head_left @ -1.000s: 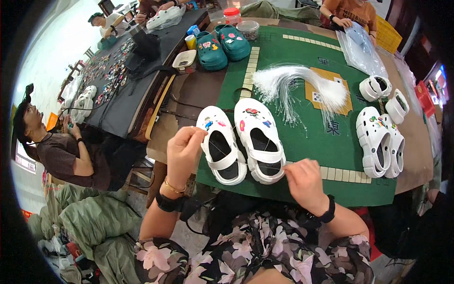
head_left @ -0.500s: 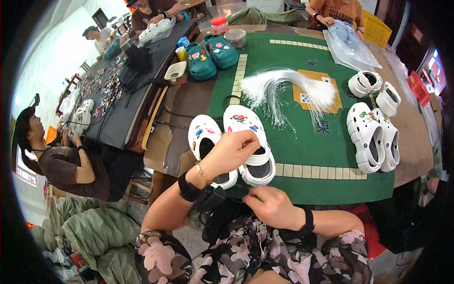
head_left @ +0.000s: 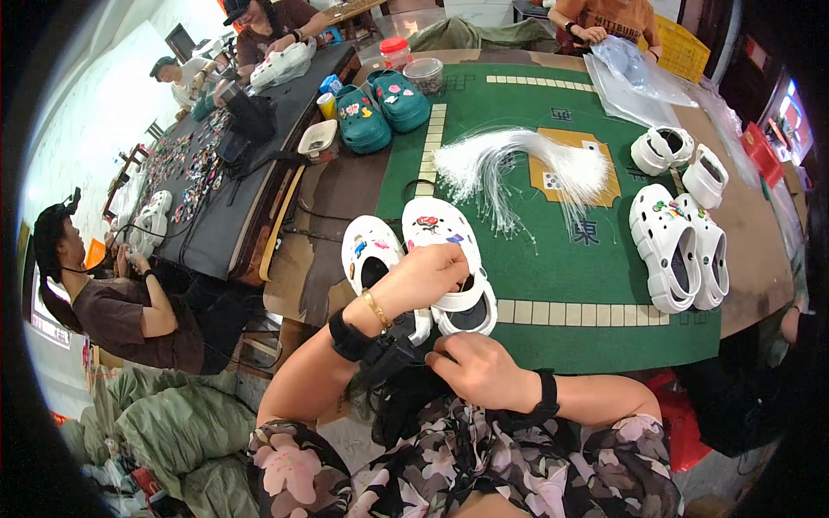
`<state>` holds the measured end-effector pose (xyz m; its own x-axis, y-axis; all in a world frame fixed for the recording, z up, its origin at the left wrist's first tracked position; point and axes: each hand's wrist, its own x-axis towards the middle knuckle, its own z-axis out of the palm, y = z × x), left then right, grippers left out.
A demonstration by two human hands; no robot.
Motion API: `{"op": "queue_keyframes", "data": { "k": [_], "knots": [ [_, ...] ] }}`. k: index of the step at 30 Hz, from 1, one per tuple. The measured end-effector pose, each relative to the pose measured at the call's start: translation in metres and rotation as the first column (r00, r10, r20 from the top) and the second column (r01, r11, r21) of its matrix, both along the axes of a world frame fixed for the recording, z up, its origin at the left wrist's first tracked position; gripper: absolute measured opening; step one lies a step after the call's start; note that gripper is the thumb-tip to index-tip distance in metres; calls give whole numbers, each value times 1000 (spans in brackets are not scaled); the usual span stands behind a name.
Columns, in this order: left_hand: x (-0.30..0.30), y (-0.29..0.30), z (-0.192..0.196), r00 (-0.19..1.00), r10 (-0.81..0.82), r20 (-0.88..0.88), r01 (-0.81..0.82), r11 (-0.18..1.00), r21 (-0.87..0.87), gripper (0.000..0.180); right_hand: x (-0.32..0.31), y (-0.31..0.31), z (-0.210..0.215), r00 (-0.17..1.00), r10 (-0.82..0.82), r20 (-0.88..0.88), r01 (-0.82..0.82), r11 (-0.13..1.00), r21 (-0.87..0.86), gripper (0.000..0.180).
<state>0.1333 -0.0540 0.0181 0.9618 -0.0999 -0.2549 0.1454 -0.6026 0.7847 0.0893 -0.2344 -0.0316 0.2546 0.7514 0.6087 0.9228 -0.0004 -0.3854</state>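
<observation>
A pair of white clogs with colourful charms stands in front of me, toes pointing away: a left clog and a right clog with a red rose charm. My left hand, with a gold bracelet at the wrist, reaches over both clogs. Its fingers are pinched together at the right clog's foot opening; whatever is between them is hidden. Just behind that clog's heel, my right hand is closed in a pinch, and I cannot make out anything in it. A bundle of thin, clear-white plastic strands lies beyond the clogs.
More white clogs stand at the right on the green mat. Teal clogs, a small tub and a red-lidded jar are at the far left. Co-workers handle shoes at a dark table; another person handles plastic bags opposite.
My right hand has shifted slightly left and up, closer to the right clog's heel. My left hand stays pinched at the clog's opening, its fingertips a little lower.
</observation>
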Motion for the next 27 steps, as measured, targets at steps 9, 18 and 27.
{"op": "queue_keyframes", "data": {
  "k": [9,18,27],
  "knots": [
    [-7,-2,1,986,69,150,-26,962,-271,15,18,-4,5,992,-123,-20,125,985,121,22],
    [-28,-3,9,908,-8,418,142,946,-290,10,80,-1,27,667,-64,-742,298,936,187,22],
    [-32,4,19,938,25,346,90,946,-312,10,83,11,35,289,271,-918,101,945,310,16]
  ]
}}
